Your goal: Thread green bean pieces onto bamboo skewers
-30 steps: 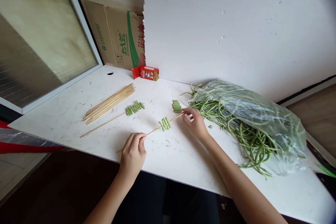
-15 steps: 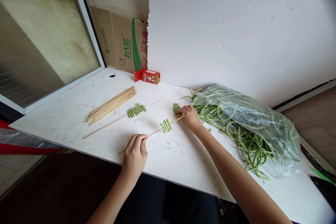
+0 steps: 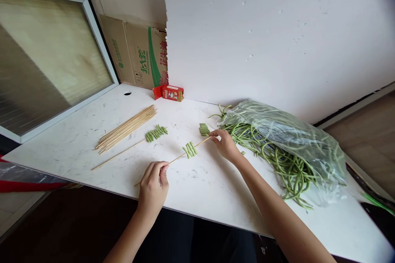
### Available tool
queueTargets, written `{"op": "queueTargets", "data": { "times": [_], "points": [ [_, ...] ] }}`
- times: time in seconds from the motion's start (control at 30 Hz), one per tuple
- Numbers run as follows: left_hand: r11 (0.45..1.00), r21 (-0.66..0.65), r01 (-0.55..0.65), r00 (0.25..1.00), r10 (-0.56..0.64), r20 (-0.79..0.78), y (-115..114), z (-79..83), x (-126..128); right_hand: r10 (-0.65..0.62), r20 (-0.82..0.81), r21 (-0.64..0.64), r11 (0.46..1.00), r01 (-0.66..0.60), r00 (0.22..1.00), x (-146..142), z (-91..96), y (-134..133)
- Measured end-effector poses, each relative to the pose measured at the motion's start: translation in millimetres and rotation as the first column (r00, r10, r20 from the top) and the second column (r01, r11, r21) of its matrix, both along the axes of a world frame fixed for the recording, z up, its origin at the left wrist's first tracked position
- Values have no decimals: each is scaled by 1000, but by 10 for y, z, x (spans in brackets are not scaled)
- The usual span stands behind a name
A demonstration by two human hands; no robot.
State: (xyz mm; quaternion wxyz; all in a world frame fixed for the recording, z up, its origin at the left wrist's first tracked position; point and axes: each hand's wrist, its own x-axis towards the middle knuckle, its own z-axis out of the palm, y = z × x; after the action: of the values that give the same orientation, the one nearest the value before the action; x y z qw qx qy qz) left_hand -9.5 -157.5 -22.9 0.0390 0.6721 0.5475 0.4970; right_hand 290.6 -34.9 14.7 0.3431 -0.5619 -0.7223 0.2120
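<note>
My left hand [image 3: 153,183] is closed around the lower part of a thin wooden skewer [image 3: 175,159], which slants up to the right above the white table. Several short green bean pieces [image 3: 189,150] are threaded crosswise near its middle. My right hand [image 3: 225,144] has thumb and fingers pinched together at the skewer's far end; what lies between the fingertips is too small to make out. Just beyond those fingertips is a small row of cut bean pieces [image 3: 204,129]. A second skewer [image 3: 119,157], its far end filled with bean pieces [image 3: 156,132], lies to the left.
A bundle of bare skewers [image 3: 126,129] lies at left. Long green beans [image 3: 296,172] spill from a clear plastic bag [image 3: 296,131] on the right. A small red box [image 3: 173,93] and a cardboard carton [image 3: 135,55] stand at the back of the white table [image 3: 210,197].
My right hand has drawn back slightly from the row of cut bean pieces, uncovering it. My left hand still holds the skewer. The whole view has shifted a little.
</note>
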Motion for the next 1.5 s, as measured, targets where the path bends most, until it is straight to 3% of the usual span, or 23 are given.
{"op": "queueTargets", "data": {
  "times": [0.07, 0.17, 0.27, 0.47, 1.03, 1.23, 1.5],
  "points": [
    [1000, 0, -1, 1000, 1, -5, -4, -14, -3, -48, -346, -154, 988, -7, 937, 22, -34, -126],
    [1000, -11, -10, 1000, 10, -19, -6, -32, -7, -115, -675, -292, 949, -120, 729, 2, -76, -302],
    [1000, -22, -12, 999, 12, -32, -7, -38, -9, -146, -792, -323, 924, -205, 592, -67, -96, -409],
    [1000, -26, 12, 998, -14, -64, -14, -10, -13, -186, -864, -335, 906, -258, 468, -166, -121, -461],
    [999, -35, -11, 997, 8, -75, -10, 4, -7, -214, -869, -352, 901, -254, 446, -178, -189, -457],
    [999, -36, -16, 996, 13, -87, -14, 8, -7, -197, -860, -346, 903, -255, 471, -175, -174, -465],
    [1000, -25, -16, 996, 14, -93, -17, 19, -4, -222, -875, -360, 893, -271, 431, -176, -165, -471]
  ]
}}
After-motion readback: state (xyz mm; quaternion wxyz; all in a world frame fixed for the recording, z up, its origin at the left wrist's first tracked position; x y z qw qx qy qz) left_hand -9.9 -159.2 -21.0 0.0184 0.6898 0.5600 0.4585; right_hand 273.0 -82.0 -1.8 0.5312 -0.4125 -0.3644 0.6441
